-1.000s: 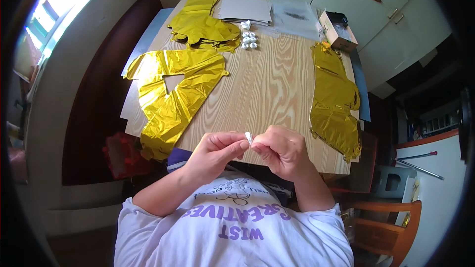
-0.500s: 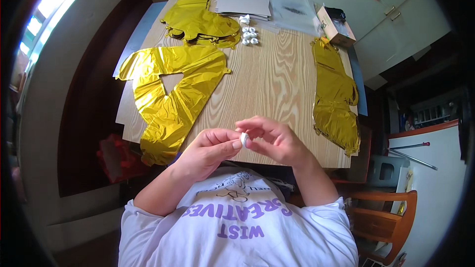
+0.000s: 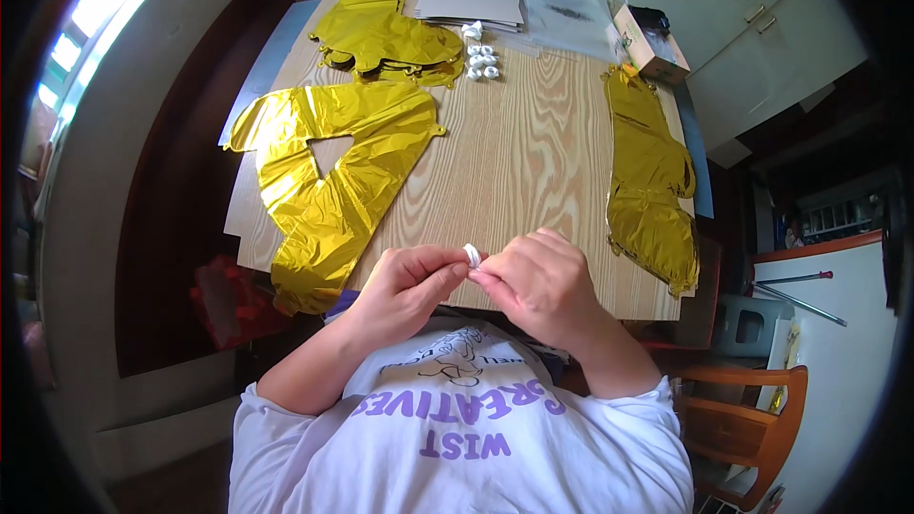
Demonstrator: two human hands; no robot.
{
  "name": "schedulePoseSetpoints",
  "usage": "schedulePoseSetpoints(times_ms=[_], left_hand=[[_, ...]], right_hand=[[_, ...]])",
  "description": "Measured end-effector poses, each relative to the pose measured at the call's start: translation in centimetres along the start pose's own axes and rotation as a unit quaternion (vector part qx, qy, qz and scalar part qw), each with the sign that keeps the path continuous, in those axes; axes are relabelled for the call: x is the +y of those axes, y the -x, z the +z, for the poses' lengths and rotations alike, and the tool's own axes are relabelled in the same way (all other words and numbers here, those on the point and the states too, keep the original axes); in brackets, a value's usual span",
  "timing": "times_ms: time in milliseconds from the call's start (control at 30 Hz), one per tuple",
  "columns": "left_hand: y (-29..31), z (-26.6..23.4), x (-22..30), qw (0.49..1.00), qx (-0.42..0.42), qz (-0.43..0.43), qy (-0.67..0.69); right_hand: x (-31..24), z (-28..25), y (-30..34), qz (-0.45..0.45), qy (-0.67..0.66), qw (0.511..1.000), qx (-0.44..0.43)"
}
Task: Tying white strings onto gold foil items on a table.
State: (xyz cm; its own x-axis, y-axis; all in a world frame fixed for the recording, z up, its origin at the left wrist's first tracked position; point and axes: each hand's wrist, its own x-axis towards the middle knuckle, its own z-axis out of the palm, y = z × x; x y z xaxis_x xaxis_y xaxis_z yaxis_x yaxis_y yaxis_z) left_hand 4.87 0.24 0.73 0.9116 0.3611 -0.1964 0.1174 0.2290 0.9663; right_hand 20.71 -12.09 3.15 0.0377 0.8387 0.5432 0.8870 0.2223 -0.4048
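White curved roll [image 3: 472, 254] sits pinched by left hand [image 3: 407, 287]; right hand [image 3: 541, 274] curls against it, grip unclear; crinkled foil [image 3: 328, 219] lies leftward.

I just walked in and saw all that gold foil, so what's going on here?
A person's left hand pinches a white roll, with the right hand closed up against it, at the near edge of the table. More white rolls sit grouped farther back. Gold foil lies flat along the table's left and right sides, untouched by either hand.
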Motion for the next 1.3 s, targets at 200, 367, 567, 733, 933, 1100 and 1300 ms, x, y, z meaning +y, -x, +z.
schedulePoseSetpoints(times_ms=[200, 367, 567, 733, 933, 1100, 1300], left_hand=[[0.5, -0.3, 0.8, 0.994, -0.050, -0.089, -0.044], [-0.1, -1.2, 0.9, 0.974, -0.191, -0.121, -0.015], [-1.5, -1.3, -1.3, 0.957, -0.287, -0.037, 0.028], [-2.5, -1.6, -1.9, 0.939, -0.246, -0.176, 0.163], [-4.0, -1.9, -1.6, 0.903, -0.117, -0.235, 0.340], [-5.2, -2.6, -1.5, 0.879, 0.032, -0.123, 0.460], [-2.0, -5.3, -3.2, 0.890, 0.139, -0.092, 0.424]], right_hand=[[0.3, -0.8, -0.1, 0.185, -0.179, 0.959, -0.116], [1.8, -0.1, 0.7, 0.154, -0.407, 0.890, -0.138], [2.5, -0.7, 1.1, 0.094, -0.441, 0.867, -0.213], [2.5, -1.1, 0.5, 0.086, -0.346, 0.908, -0.220], [5.7, 0.0, -1.6, 0.139, -0.301, 0.923, -0.194], [12.4, 4.1, -4.4, 0.273, -0.412, 0.847, -0.197], [24.3, 7.5, -9.7, 0.384, -0.189, 0.898, -0.105]])
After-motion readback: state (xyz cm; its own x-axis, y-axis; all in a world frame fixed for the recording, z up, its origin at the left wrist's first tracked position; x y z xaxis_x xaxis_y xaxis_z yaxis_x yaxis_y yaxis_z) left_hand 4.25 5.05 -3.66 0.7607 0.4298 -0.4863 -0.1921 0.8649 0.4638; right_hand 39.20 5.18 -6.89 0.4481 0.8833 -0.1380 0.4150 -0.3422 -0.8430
